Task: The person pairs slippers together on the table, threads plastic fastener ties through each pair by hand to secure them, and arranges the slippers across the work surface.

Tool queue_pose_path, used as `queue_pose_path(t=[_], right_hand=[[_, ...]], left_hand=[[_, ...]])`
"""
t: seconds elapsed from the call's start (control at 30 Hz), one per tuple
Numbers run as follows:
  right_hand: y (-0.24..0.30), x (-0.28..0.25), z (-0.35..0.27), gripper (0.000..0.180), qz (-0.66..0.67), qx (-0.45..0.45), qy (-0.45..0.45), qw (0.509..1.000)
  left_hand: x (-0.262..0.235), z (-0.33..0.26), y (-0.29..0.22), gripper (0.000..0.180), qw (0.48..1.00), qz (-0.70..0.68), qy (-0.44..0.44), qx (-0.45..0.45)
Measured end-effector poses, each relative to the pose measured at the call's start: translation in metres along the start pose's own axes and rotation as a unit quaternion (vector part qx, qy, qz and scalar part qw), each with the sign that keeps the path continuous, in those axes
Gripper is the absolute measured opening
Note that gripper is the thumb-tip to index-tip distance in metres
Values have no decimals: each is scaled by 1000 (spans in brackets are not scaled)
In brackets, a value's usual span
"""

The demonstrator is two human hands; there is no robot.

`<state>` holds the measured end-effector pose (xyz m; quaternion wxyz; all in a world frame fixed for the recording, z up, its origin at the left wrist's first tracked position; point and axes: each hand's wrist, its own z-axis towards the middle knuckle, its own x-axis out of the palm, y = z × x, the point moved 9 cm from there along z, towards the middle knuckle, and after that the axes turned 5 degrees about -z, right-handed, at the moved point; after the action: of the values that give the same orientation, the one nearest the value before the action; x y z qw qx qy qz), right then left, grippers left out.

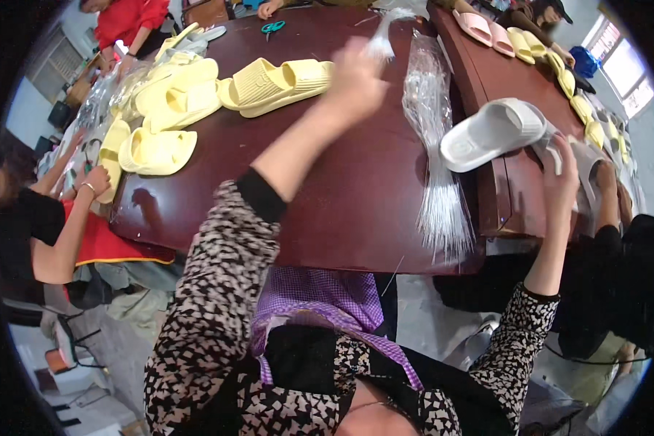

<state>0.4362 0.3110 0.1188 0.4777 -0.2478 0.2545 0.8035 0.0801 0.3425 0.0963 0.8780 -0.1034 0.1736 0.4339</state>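
My right hand [564, 173] is at the right edge of the table with its fingers closed round a white slide slipper [490, 136]. The slipper's toe points left, over a corner of the table. My left hand [357, 81] is smeared by motion above the far middle of the table, so its fingers cannot be made out. It is nearest the heel end of a pair of pale yellow slippers [280, 86] and a small bunch of thin clear strands [385, 36]. A long bundle of clear plastic strands [432, 138] lies between my hands.
More yellow slippers [174, 94] are heaped on clear bags at the left. Teal-handled scissors [272, 27] lie at the back. Pink slippers [479, 29] and a yellow row stand on the right table [501, 80]. Co-workers' arms [69, 232] reach in at both sides.
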Motion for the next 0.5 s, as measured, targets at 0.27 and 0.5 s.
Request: queue_pose_path(t=[0.27,0.5], right_hand=[[94,58,6,36,-111,-156,100,976],[-11,113,34,27,-352,-151,223,897]], left_hand=[[-121,-151,267,61,868,191,98,-448],[-92,-162,276,54,847,54,164,-502]])
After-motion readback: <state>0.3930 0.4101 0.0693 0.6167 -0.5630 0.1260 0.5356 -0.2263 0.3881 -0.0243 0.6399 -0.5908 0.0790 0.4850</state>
